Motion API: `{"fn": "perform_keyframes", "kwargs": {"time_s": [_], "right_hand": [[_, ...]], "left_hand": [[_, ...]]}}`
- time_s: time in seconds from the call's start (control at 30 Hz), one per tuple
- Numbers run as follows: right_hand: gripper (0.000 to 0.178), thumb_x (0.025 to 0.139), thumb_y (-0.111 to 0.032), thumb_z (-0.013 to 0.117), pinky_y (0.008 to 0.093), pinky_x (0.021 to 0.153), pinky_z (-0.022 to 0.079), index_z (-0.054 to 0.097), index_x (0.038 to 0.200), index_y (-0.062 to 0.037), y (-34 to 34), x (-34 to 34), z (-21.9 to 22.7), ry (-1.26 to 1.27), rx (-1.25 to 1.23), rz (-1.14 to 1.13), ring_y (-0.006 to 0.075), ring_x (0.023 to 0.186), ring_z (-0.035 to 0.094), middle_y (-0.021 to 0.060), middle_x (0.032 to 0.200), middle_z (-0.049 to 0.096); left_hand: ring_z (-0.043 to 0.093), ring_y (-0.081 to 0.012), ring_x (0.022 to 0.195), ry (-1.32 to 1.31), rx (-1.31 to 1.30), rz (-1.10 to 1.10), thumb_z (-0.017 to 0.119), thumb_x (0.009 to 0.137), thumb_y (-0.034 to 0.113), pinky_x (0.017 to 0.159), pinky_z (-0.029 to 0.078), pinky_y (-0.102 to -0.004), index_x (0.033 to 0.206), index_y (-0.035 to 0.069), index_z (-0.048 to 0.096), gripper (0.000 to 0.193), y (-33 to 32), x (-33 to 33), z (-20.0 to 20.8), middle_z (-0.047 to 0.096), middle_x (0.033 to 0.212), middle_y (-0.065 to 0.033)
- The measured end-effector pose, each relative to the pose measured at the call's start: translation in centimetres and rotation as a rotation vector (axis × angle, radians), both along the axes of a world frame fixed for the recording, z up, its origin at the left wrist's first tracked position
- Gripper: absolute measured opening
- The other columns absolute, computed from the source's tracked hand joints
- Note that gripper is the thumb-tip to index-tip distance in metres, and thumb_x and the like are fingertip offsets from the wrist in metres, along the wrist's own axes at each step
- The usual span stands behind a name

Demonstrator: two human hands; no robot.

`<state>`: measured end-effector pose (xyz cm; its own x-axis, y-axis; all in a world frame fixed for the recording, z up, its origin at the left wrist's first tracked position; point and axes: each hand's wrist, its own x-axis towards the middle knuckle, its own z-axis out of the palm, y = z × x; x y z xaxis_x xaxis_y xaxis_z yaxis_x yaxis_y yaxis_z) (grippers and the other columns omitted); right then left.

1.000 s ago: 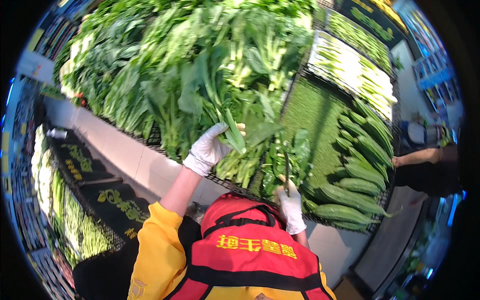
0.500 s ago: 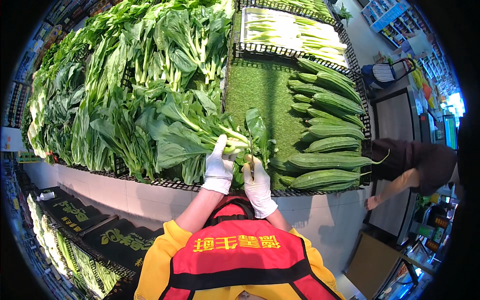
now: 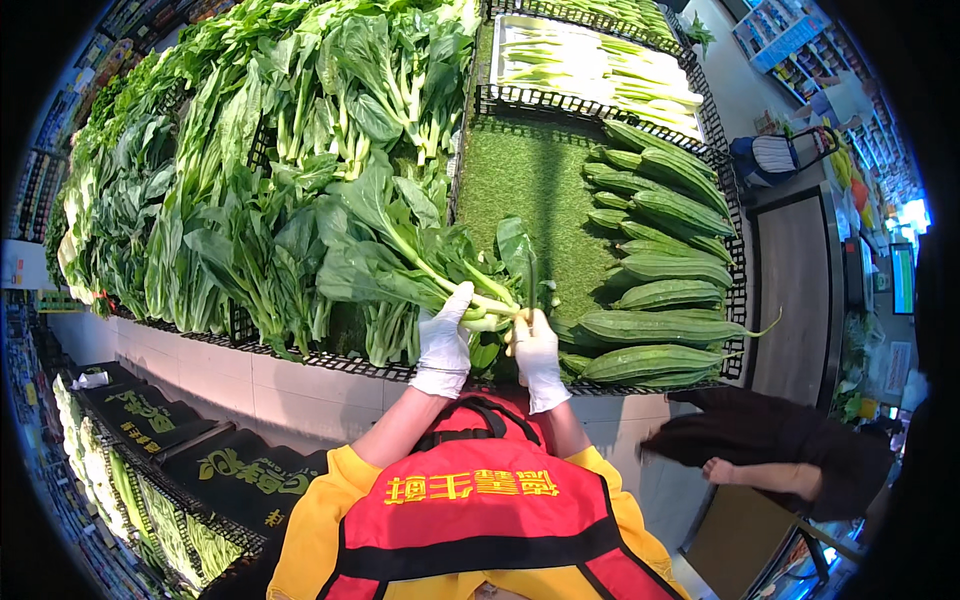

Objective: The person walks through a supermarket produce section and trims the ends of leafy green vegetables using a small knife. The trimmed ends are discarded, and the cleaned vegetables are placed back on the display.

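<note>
My left hand (image 3: 443, 345), in a white glove, is closed around the stems of a bunch of leafy greens (image 3: 388, 262). The leaves fan out to the far left, and the pale stem ends point right. My right hand (image 3: 538, 362), also gloved, grips a small knife (image 3: 532, 284). Its narrow blade stands up beyond the fingers, close by the stem ends; whether it touches them I cannot tell. A loose leaf (image 3: 512, 242) and leafy scraps lie beside the blade. Both hands are over the near edge of the vegetable stand.
Ridged luffas (image 3: 665, 325) are stacked on green matting (image 3: 530, 180) at the right. More leafy greens (image 3: 230, 220) cover the left side. A white tray (image 3: 497, 60) of pale stalks is farther back. A person in dark clothing (image 3: 800, 440) is at the right, behind a black crate edge (image 3: 735, 250).
My hands, the greens and the knife have shifted slightly right, with the right hand closer to the stem ends. The other person has moved nearer along the right side.
</note>
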<state>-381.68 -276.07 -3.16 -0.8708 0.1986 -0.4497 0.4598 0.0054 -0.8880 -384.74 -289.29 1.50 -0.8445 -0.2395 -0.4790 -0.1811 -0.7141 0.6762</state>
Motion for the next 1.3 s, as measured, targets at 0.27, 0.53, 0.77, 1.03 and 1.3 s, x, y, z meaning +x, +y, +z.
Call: {"fn": "perform_keyframes", "kwargs": {"time_s": [0.27,0.53,0.77,1.03,1.3], "right_hand": [[0.030,0.083,-0.003,0.067,0.0242,0.079,0.049,0.060,0.111,0.0028,0.8,-2.8,5.6,-0.010,-0.320,0.401,0.0114,0.086,0.061,0.0074,0.098,0.065],[0.011,0.086,-0.010,0.060,0.0215,0.038,0.031,0.057,0.094,-0.0035,-0.6,-1.5,2.7,0.072,-0.724,-0.210,0.0086,0.050,0.044,0.0030,0.071,0.052],[0.024,0.077,-0.014,0.073,0.0329,0.069,0.047,0.061,0.090,0.0014,4.9,0.4,-1.9,0.188,0.716,0.241,0.0215,0.072,0.059,0.0087,0.079,0.062],[0.010,0.085,-0.007,0.067,0.0223,0.051,0.040,0.062,0.092,-0.0017,6.1,3.5,-3.2,0.139,0.554,0.107,0.0068,0.057,0.049,0.0004,0.072,0.057],[0.022,0.088,-0.009,0.064,0.0230,0.065,0.049,0.064,0.108,-0.0021,0.3,0.3,0.9,0.115,0.069,0.244,0.0098,0.078,0.061,0.0058,0.094,0.066]], "left_hand": [[0.065,-0.0135,0.073,0.091,-0.418,-0.320,0.073,0.079,0.004,0.059,0.054,-0.0244,0.107,0.003,0.057,0.033,-3.0,0.6,-0.4,0.066,0.089,-0.0057],[0.065,-0.0151,0.068,0.024,-0.170,-0.097,0.070,0.082,0.005,0.049,0.054,-0.0258,0.105,0.005,0.058,0.026,-4.2,1.7,-0.4,0.065,0.088,-0.0046],[0.064,-0.0143,0.066,0.096,-0.715,-0.176,0.074,0.080,0.009,0.047,0.054,-0.0238,0.107,0.004,0.054,0.034,-13.9,1.1,-2.0,0.064,0.087,-0.0063],[0.062,-0.0420,0.081,-0.204,-1.578,-0.615,0.073,0.068,0.044,0.070,0.049,-0.0486,0.109,0.006,0.048,0.061,-14.9,3.3,-8.6,0.064,0.088,-0.0227],[0.064,-0.0346,0.084,-0.164,-1.302,-0.681,0.075,0.074,0.039,0.072,0.051,-0.0427,0.116,0.005,0.051,0.059,-15.6,6.7,-9.3,0.066,0.095,-0.0180]]}}
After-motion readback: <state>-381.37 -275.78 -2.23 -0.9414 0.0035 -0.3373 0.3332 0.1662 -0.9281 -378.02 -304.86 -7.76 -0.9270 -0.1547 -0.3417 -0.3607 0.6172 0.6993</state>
